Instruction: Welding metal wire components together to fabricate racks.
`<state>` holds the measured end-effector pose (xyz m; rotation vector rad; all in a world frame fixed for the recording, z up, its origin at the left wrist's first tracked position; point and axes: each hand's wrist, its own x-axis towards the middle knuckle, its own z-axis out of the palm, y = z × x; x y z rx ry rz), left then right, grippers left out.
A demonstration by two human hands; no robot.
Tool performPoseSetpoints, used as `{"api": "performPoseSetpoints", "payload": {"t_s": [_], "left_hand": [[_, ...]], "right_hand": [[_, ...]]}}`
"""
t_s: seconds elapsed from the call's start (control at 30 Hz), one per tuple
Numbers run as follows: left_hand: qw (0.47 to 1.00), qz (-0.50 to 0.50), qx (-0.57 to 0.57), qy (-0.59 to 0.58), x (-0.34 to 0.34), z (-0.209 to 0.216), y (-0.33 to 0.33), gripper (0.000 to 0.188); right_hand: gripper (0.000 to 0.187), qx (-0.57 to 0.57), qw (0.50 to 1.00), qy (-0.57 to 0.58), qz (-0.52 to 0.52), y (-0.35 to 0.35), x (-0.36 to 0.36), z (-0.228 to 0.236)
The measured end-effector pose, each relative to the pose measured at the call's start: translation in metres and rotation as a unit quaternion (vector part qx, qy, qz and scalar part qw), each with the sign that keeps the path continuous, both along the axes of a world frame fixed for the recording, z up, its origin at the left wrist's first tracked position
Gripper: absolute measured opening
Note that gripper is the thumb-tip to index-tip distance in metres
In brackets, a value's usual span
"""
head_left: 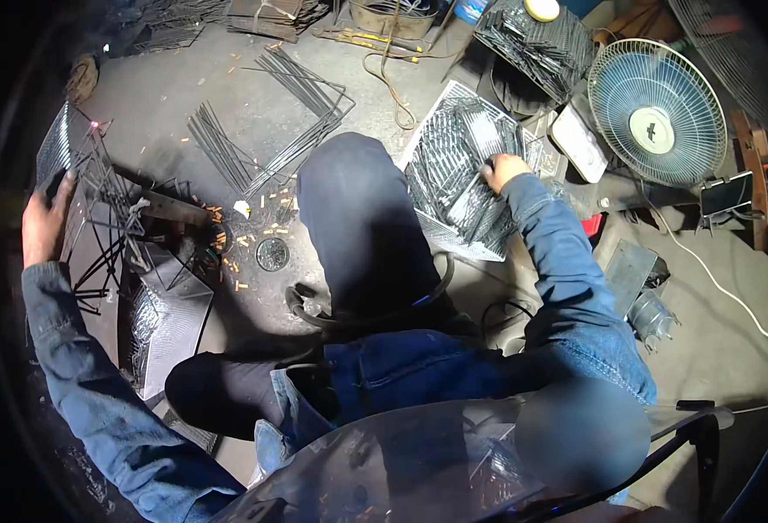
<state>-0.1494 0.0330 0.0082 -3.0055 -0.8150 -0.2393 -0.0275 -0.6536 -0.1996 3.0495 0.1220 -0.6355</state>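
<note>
At the far left, my left hand (pixel 46 222) is closed on the edge of a wire frame (pixel 96 187) with a mesh panel. A small bright pinkish spot glows near the frame's top. On the right, my right hand (pixel 507 170) reaches over a white-rimmed wire basket (pixel 475 251) heaped with shiny thin metal wire pieces (pixel 458 166). Its fingers are curled down at the pile, pinching at the wire pieces; the fingertips are partly hidden. Below the left hand stands another white basket (pixel 179 318) with metal pieces inside.
Bundles of bent metal rods (pixel 292 113) lie on the floor ahead, near scattered orange-brown stubs (pixel 240 244). A fan (pixel 654 118) stands at the right, beside a stack of dark wire parts (pixel 532 52). A white cable (pixel 715 275) trails along the floor. My knee (pixel 358 209) rises between the hands.
</note>
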Motion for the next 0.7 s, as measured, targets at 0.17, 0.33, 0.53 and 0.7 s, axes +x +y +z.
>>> {"api": "performPoseSetpoints", "payload": {"t_s": [0.17,0.33,0.53,0.7], "left_hand": [[1.0,-0.02,0.017,0.015,0.003,0.006,-0.025,0.068],[0.999,-0.023,0.042,0.016,0.008,0.005,-0.041,0.068],[0.961,-0.142,0.038,-0.236,-0.024,0.016,-0.082,0.044],[0.893,-0.167,-0.35,-0.229,-0.058,-0.011,-0.216,0.031]], "right_hand": [[0.058,0.011,0.992,-0.062,-0.107,0.009,0.005,-0.001],[0.036,-0.017,0.996,-0.078,-0.029,0.024,0.007,0.023],[0.028,0.298,0.879,-0.37,-0.045,0.027,-0.003,0.088],[0.028,0.791,0.604,-0.022,-0.095,0.143,-0.029,0.128]]}}
